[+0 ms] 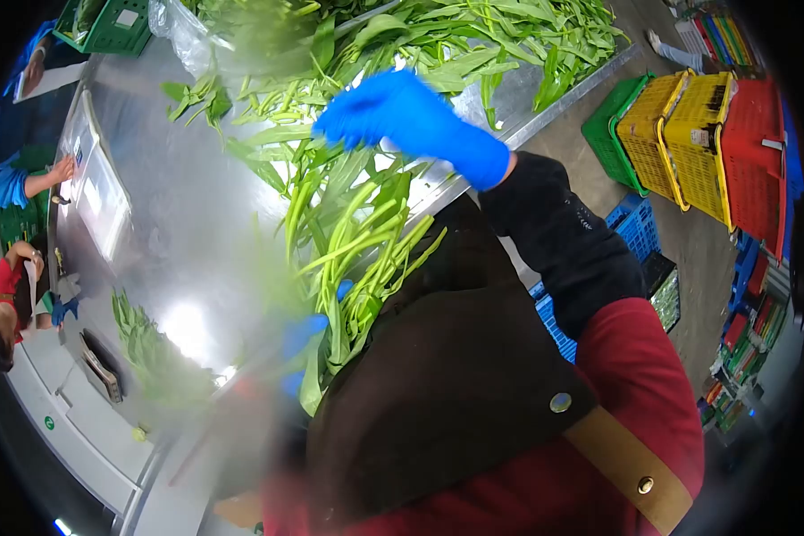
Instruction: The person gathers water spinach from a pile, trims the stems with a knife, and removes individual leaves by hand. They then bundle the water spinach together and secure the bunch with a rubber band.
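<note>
My left hand (304, 339), in a blue glove and partly hidden by leaves and blur, is closed round a bunch of water spinach (366, 259) close to my dark apron. The bunch's pale green stems point up and to the right. My right hand (402, 116), also blue-gloved, is over the loose water spinach (509, 36) spread across the metal table (152, 116). Its fingers are bent and a little blurred, with a gap by the thumb and no stem clearly held. Some leaves lie beneath the fingers.
Another bunch of greens (147, 339) lies on the table at the lower left, beyond a blurred patch. A clear plastic bag (179, 36) is at the top. Stacked yellow crates (697, 134) and a red crate (755, 161) stand right. Other people's hands (62, 170) are across the table.
</note>
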A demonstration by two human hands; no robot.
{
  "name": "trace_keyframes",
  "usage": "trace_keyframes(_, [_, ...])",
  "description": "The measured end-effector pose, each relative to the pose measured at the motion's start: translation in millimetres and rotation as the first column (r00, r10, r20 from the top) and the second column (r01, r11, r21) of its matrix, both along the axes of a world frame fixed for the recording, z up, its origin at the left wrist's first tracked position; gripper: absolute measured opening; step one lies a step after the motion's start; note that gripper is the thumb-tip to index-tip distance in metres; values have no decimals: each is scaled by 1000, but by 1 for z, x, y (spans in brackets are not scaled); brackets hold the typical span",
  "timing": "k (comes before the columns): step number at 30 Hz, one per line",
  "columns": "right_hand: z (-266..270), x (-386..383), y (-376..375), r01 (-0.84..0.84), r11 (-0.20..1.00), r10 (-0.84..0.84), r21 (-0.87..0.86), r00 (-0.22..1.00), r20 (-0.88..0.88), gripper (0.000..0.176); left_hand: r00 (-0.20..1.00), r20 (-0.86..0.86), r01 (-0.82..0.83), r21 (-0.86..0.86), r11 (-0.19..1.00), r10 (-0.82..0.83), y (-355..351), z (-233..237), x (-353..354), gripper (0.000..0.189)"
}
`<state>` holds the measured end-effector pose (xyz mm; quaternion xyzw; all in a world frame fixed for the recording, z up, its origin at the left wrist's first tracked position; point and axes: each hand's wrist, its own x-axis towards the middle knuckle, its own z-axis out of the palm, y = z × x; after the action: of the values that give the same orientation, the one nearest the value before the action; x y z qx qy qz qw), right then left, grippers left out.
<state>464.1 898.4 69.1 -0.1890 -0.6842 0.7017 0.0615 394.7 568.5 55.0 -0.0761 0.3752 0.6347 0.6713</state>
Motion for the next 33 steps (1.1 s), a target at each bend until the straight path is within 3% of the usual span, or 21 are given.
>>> trace_keyframes(1, [0, 0, 7, 182, 978, -175, -98, 981, 80, 16, 1000, 7, 0, 11, 1000, 0, -2, 1, 1, 61])
trace_keyframes(4, [10, 14, -2, 82, 995, -85, -49, 995, -54, 17, 1000, -6, 3, -1, 1000, -3, -1, 3, 1, 63])
trace_keyframes(5, [4, 14, -16, 99, 971, -39, 216, 964, -265, 19, 1000, -10, 2, -3, 1000, -2, 1, 3, 1, 63])
trace_keyframes(7, [25, 14, -34, 38, 899, 160, 436, 898, -410, 22, 1000, -9, 7, -5, 1000, -7, 1, 4, 2, 64])
trace_keyframes(10, [-11, 10, -38, -176, 739, 450, 651, 848, -281, 26, 1000, -20, 21, -12, 1000, -21, 3, 5, 2, 66])
trace_keyframes(13, [-6, 7, -40, -579, 659, 664, 480, 748, -10, 28, 1000, -20, 17, -20, 1000, -18, 4, 6, 4, 67])
trace_keyframes(14, [4, 9, -40, -562, 671, 619, 483, 784, 51, 25, 1000, -22, 20, -20, 1000, -21, 5, 8, 5, 68])
trace_keyframes(17, [0, 15, -37, -570, 793, 596, 213, 799, -80, 22, 999, -32, 13, -30, 999, -14, 5, 10, 7, 69])
trace_keyframes(20, [-26, 15, -50, -337, 935, 355, 115, 899, -256, 24, 999, -37, 2, -44, 999, -3, 4, 13, 9, 71])
trace_keyframes(22, [-28, 12, -40, -71, 980, 5, -184, 941, -339, 26, 999, -42, 0, -50, 999, -3, 8, 15, 11, 72])
trace_keyframes(23, [-26, 9, -34, 58, 940, -177, -335, 924, -338, 27, 999, -48, 0, -50, 999, -3, 9, 16, 12, 72])
trace_keyframes(24, [-20, 9, -28, 221, 688, -404, -691, 908, -112, 28, 999, -52, -5, -50, 999, 3, 9, 17, 11, 73])
trace_keyframes(26, [-42, 9, -25, 36, 887, -7, -460, 998, 65, 27, 999, -48, -20, -45, 999, 17, 6, 14, 13, 74])
trace_keyframes(27, [-56, 11, -24, -93, 933, 169, -349, 966, 194, 27, 999, -36, -29, -38, 999, 28, 4, 11, 13, 75])
trace_keyframes(28, [-68, 12, -25, -412, 889, 456, -202, 839, 297, 27, 999, -18, -33, -35, 999, 32, 2, 9, 13, 76])
trace_keyframes(29, [-95, 16, -32, -626, 758, 646, -181, 760, 74, 28, 999, -32, -9, -37, 999, 7, 5, 10, 13, 73])
trace_keyframes(31, [-73, 14, -50, -673, 668, 714, -319, 700, 18, 29, 997, -61, 34, -49, 998, -37, 8, 14, 13, 67])
trace_keyframes(33, [-84, 10, -75, -720, 604, 695, -343, 686, -216, 30, 981, -115, 146, -103, 984, -158, -10, -3, 4, 60])
